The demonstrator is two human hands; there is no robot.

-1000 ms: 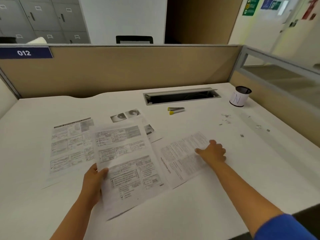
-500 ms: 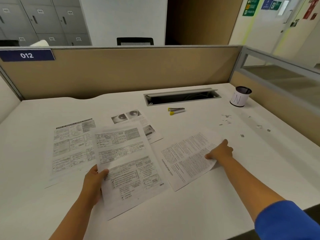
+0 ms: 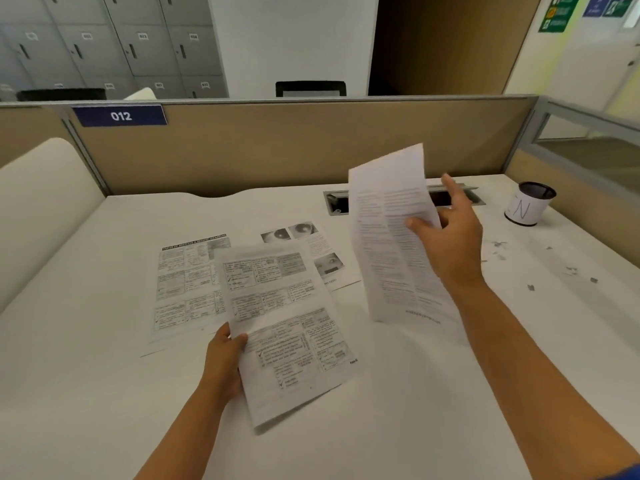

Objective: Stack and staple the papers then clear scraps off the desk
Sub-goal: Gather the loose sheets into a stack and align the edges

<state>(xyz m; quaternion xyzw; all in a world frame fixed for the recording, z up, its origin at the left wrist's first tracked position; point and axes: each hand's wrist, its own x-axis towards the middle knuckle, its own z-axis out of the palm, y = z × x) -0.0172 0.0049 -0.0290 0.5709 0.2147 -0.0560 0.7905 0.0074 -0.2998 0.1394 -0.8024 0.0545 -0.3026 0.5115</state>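
1. Head view: your right hand (image 3: 446, 237) was raised above the desk (image 3: 104, 393), thumb on the printed face of a text sheet (image 3: 391, 244) and the fingers spread behind its right edge, so it gripped that sheet loosely, not as a fist. The sheet stood nearly upright, bowed, with its lower edge just over the desk surface.
2. Your left hand (image 3: 225, 362) pinched the left edge of a table-printed sheet (image 3: 287, 327), thumb on top and fingers under it. That sheet was lifted at a slant, to the left of the text sheet and apart from it.
3. Two more papers lay flat on the desk: a chart sheet (image 3: 183, 285) partly under the one in your left hand, and a sheet with eye photographs (image 3: 311, 247) between your two hands, farther from you.
4. Paper scraps (image 3: 540, 265) were scattered on the desk to the right of your right forearm, well apart from either hand. A dark cup marked "N" (image 3: 528, 204) stood beyond them near the right divider.
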